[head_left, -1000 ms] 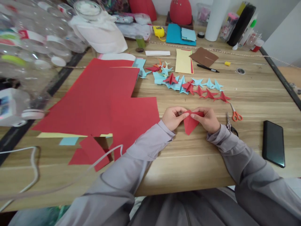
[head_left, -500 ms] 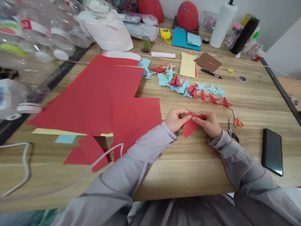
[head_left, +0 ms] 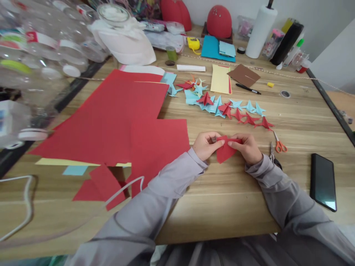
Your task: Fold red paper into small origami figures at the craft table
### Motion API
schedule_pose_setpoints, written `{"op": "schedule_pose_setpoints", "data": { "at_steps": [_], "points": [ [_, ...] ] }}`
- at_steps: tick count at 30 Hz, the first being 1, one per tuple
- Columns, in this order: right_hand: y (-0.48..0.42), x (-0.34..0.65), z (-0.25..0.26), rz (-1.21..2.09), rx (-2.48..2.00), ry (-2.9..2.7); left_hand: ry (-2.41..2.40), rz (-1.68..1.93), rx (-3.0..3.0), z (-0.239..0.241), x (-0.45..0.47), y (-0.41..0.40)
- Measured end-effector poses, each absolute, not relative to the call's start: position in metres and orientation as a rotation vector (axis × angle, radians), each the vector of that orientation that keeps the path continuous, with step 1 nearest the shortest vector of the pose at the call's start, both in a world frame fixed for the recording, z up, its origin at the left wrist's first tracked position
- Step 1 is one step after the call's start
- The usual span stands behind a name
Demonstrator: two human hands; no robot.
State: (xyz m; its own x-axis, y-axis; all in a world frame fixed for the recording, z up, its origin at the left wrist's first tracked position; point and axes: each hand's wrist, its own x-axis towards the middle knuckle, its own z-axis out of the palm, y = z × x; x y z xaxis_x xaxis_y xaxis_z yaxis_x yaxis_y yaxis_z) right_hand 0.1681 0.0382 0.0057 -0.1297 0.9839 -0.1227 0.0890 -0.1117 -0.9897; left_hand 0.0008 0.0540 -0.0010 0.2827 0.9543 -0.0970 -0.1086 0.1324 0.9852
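Observation:
A small piece of folded red paper (head_left: 225, 153) is held just above the wooden table between both hands. My left hand (head_left: 205, 145) pinches its left side, thumb on top. On the right side, my right hand (head_left: 248, 147) grips the paper with the thumb pressed near its middle. Fingers under the paper are hidden. Beyond the hands lie several folded paper cranes, red (head_left: 237, 115) and light blue (head_left: 249, 106), in a loose row. Orange-handled scissors (head_left: 280, 146) and dark-handled scissors (head_left: 273, 157) rest beside my right hand.
Large red paper sheets (head_left: 111, 122) cover the left of the table, with cut red pieces (head_left: 107, 186) in front. A white cable (head_left: 122, 190) crosses near my left sleeve. A phone (head_left: 323, 181) lies at right. Plastic bottles (head_left: 44, 44) crowd the far left.
The red paper has opened out slightly and turned between my fingers, its upper edge now flatter. Both hands keep their hold. The view has shifted a little.

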Motion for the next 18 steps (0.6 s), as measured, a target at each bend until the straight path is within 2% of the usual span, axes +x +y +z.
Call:
{"op": "schedule_pose_setpoints", "data": {
  "at_steps": [9, 18],
  "points": [
    [0.038, 0.176, 0.000, 1.506, -1.291, -1.170, 0.889, 0.908, 1.017, -0.007, -0.004, 0.054],
    [0.034, 0.170, 0.012, 1.506, -1.292, -1.448, 0.854, 0.908, 1.202, 0.003, -0.003, 0.051]
  ]
}}
